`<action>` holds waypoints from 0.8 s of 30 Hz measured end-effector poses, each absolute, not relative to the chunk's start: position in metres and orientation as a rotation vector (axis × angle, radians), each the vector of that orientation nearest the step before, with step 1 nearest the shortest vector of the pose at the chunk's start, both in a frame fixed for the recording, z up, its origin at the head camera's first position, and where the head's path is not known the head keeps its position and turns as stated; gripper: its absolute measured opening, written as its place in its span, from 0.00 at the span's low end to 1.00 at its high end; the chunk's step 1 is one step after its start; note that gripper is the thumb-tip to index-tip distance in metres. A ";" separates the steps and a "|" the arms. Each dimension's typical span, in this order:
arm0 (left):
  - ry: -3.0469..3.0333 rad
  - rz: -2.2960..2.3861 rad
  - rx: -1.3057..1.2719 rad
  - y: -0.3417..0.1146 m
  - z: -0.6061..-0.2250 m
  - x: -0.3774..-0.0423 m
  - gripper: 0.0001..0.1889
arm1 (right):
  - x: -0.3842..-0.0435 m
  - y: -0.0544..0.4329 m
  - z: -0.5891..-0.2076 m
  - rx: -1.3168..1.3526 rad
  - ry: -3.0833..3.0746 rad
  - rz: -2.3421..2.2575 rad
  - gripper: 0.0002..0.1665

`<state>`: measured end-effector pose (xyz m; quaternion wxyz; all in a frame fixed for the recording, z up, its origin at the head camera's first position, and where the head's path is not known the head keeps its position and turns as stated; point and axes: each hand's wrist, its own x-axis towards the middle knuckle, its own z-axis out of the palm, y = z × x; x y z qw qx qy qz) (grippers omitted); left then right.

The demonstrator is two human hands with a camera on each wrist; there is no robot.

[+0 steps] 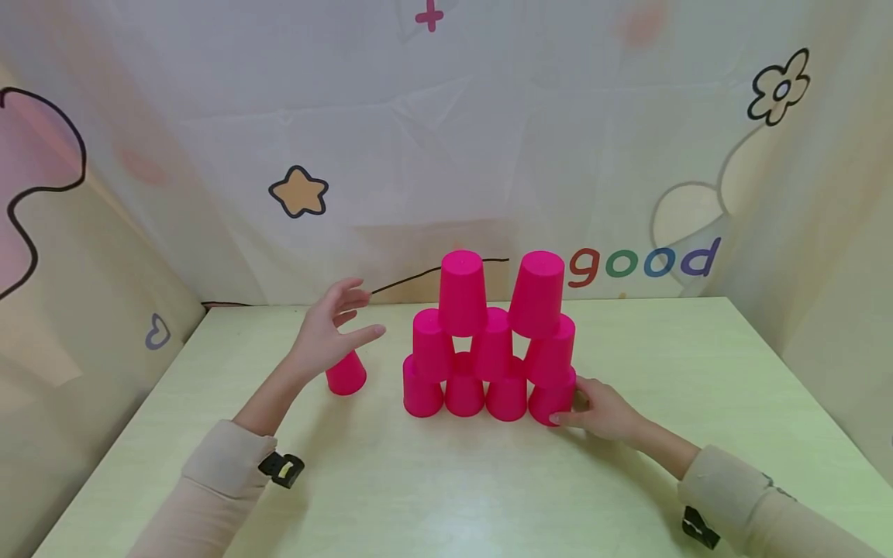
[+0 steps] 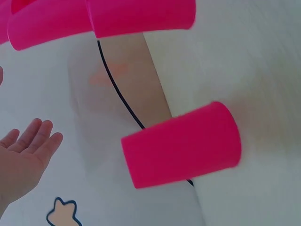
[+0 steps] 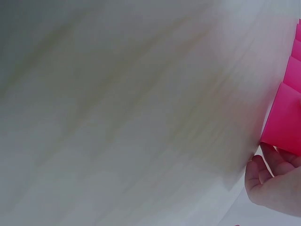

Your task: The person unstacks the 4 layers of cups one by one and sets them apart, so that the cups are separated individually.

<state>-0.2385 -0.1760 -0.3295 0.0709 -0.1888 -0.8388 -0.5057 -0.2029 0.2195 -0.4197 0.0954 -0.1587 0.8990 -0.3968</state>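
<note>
Upside-down pink cups form a stepped stack: several in the bottom row, three in the middle row (image 1: 491, 349), and two on top, a left cup (image 1: 463, 294) and a right cup (image 1: 537, 294) that leans slightly. At the stack's lower right, my right hand (image 1: 605, 411) holds the end cup (image 1: 547, 399) of the bottom row, thumb at its front and fingers at its side. To the left stands a single pink cup (image 1: 346, 377), also upside down. My left hand (image 1: 328, 329) hovers over it with fingers spread, holding nothing; in the left wrist view that cup (image 2: 181, 146) sits apart from the hand.
The pale table (image 1: 446, 488) extends in front of the stack and to both sides. Behind its far edge hangs a printed cloth (image 1: 349, 139) with a star, a flower and the word "good". A gap separates the single cup from the stack.
</note>
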 end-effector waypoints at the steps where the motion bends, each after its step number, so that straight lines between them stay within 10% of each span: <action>1: -2.511 -1.533 -0.584 -0.173 -0.328 -0.237 0.36 | -0.203 0.219 -0.419 -0.462 2.666 -1.179 0.37; 24: -2.560 -1.486 -0.869 -0.110 -0.287 -0.230 0.41 | -0.203 0.220 -0.421 -0.474 2.652 -1.203 0.36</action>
